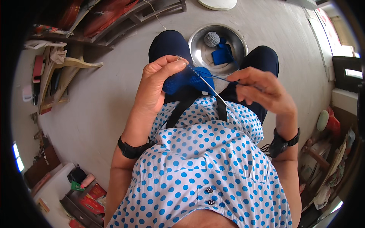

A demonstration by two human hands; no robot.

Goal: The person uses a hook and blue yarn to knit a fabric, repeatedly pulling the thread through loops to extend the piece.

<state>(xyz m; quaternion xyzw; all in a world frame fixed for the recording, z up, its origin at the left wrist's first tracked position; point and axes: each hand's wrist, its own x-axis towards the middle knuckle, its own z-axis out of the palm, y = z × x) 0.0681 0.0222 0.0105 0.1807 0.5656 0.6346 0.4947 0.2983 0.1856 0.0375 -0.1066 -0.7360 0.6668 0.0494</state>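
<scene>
My left hand (162, 75) pinches the end of a metal knitting needle (209, 87) between thumb and fingers, along with the edge of the blue knitted piece (178, 81). Blue stitches sit along the needle, whose bare end slants down toward my lap. The fabric hangs over my thighs. Blue yarn (219, 77) runs from the needle to my right hand (262, 88), which is slightly blurred with its fingers curled around that strand. Whether a second needle lies in the right hand I cannot tell. Between my knees, a metal basin (196, 58) holds a grey yarn ball (211, 39) and folded blue knitting (222, 56).
Past the basin stands a round white base (218, 4) on the concrete floor. A wooden rack (125, 27) and a carved wooden piece (81, 62) are at the left. Red boxes (92, 201) sit lower left. A cluttered pile (325, 162) lies at the right.
</scene>
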